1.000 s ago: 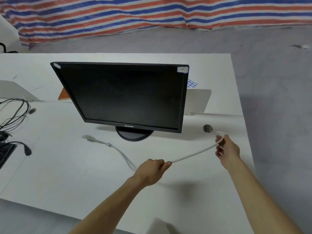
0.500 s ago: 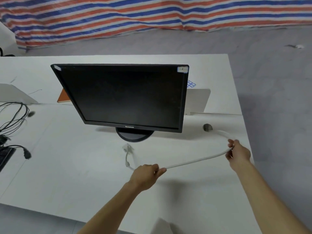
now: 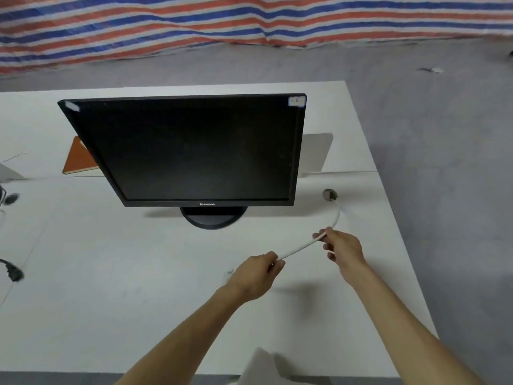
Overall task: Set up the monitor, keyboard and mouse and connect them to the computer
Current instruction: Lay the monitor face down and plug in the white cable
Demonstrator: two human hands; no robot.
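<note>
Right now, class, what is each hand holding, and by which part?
Both grip one white cable mid-length: the left hand nearer the person, the right hand closer to the hole in the desk.

Both hands hold a white cable (image 3: 300, 247) above the white desk (image 3: 111, 287): left hand (image 3: 256, 277) pinches it, right hand (image 3: 344, 250) grips it a bit further along, and past the right hand it curves up toward a round hole (image 3: 329, 195) in the desktop. Just beyond both hands sits a black monitor (image 3: 200, 151), screen dark, with an orange notebook (image 3: 79, 158) and a black plug (image 3: 14, 274) way off left of the left hand.
</note>
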